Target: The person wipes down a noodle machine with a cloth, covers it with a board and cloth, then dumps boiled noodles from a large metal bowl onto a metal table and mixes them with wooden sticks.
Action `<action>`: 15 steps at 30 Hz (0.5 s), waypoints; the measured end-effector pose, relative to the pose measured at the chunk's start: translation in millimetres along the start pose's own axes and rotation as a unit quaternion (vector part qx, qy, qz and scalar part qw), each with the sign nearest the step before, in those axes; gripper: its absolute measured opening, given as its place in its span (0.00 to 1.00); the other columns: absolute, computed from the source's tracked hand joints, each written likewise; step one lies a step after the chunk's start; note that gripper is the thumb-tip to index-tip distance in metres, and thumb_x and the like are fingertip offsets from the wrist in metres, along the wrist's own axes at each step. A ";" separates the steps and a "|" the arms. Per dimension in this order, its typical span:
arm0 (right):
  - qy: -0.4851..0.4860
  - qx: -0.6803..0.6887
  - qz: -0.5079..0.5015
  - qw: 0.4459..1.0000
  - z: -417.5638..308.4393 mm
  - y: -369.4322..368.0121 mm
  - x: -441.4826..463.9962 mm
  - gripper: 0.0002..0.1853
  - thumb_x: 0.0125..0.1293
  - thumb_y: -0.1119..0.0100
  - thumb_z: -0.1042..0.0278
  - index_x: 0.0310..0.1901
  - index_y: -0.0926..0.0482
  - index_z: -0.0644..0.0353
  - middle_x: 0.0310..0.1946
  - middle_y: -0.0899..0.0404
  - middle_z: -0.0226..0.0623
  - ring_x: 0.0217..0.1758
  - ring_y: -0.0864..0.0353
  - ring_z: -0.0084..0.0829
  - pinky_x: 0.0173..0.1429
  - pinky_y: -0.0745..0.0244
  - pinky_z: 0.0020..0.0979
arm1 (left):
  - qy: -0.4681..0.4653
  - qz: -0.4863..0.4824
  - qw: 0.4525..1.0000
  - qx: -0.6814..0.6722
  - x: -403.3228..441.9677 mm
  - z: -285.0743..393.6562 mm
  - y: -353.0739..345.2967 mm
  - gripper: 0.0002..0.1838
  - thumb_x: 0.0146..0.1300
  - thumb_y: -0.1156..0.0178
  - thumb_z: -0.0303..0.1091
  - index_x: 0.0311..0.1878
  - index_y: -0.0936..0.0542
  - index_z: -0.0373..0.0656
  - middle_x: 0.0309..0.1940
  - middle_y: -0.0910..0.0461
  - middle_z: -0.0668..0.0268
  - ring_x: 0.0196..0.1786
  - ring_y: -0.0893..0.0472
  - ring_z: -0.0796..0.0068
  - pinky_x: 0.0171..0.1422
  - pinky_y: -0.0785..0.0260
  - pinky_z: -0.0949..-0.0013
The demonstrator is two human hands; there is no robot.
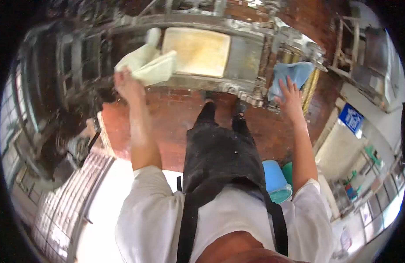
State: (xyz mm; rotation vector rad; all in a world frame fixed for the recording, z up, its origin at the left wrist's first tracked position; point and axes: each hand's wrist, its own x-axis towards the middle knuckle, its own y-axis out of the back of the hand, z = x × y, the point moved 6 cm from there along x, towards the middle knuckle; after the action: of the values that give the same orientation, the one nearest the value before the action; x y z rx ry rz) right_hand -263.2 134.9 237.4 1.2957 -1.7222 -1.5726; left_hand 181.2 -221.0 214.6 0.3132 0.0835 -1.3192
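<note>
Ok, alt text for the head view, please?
A person's left hand holds a pale sheet beside a yellowish panel, while the right hand, spread, touches a blue cloth. A dark apron and reddish floor show below.

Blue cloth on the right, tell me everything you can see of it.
The blue cloth is plain light blue and looks like soft fabric, creased rather than smooth, with uneven edges. It appears to lie over metal parts at the right end of the machine, beside a gold-coloured bar. The right hand, fingers spread, touches its near side. Blur hides any weave or stitching.
</note>
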 end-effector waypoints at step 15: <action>0.038 0.393 -0.008 0.919 -171.3 -63.8 68.1 0.29 0.60 0.36 0.74 0.65 0.28 0.57 0.60 0.24 0.48 0.63 0.25 0.48 0.67 0.31 0.43 | -0.059 -0.395 0.915 -0.052 -164.3 162.1 -55.1 0.23 0.66 0.39 0.29 0.63 0.27 0.34 0.57 0.21 0.59 0.58 0.21 0.69 0.64 0.29 0.64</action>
State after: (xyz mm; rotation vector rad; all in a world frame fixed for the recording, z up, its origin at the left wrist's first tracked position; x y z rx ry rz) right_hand -129.7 -2.4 200.6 1.6844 -2.4047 -0.8026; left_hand 67.9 -122.8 398.5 0.0986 0.1908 -2.1270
